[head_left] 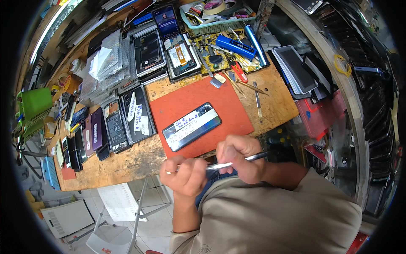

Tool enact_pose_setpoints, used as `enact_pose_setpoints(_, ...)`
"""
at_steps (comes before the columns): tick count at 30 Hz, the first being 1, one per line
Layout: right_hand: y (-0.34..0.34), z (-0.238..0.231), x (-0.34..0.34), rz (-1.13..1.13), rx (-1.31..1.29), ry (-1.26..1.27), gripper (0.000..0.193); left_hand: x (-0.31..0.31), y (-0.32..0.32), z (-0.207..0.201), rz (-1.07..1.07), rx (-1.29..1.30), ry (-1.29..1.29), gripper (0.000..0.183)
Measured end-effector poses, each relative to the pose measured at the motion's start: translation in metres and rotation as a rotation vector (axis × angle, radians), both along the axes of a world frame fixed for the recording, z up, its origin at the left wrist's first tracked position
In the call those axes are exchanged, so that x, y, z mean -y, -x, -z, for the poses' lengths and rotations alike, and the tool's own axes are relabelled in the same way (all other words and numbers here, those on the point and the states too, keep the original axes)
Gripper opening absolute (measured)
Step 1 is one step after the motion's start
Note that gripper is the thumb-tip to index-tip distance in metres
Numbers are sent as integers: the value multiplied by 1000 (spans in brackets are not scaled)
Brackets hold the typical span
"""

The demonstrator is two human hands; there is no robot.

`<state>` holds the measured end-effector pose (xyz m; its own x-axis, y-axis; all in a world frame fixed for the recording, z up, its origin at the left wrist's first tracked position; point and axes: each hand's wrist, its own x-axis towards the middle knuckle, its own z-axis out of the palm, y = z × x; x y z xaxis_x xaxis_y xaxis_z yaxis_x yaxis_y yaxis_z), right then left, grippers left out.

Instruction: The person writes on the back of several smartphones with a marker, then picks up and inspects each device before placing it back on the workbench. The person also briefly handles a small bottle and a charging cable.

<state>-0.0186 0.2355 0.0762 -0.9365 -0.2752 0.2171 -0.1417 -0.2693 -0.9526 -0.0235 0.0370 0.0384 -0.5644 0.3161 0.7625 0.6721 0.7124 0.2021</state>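
Note:
In front of my body, both hands are closed on one slim pen-shaped tool (215, 167), silver in the middle with a black end. My left hand (184, 175) wraps round one end of it. My right hand (242, 156) pinches it farther along, and the black end sticks out to the right. I cannot make out the tool's exact kind. Just beyond my hands, a dark smartphone (207, 123) with handwritten white labels lies back up on a red mat (169, 101). Neither hand touches that phone.
Left of the mat lie a labelled phone (148, 114), an opened phone (114, 127) and several others. Stacked bubble-wrap pouches (108, 63) stand farther back. Beyond the mat are a blue electric screwdriver (236, 46), red pliers (239, 72), tweezers (257, 99) and a green basket (198, 28).

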Motion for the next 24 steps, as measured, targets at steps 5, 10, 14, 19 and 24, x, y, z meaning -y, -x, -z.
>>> enact_pose_setpoints(5, 31, -8, -46, 397, -42, 402, 18, 59, 24, 4, -335, 192, -464, 12)
enact_pose_setpoints(10, 56, 23, -28, 340, -64, -280, 20, 37, 30, 26, -85, 453, -150, 44)
enact_pose_setpoints(14, 67, 46, -9, 211, 81, -333, 13, 27, 30, 22, -150, 481, 5, 60)
enact_pose_setpoints(19, 76, 54, -2, 300, -154, -449, 8, 25, 12, 23, -194, 496, -40, 62)
enact_pose_setpoints(24, 77, 55, -3, 252, -216, -454, 10, 27, 14, 30, -177, 482, -81, 61)
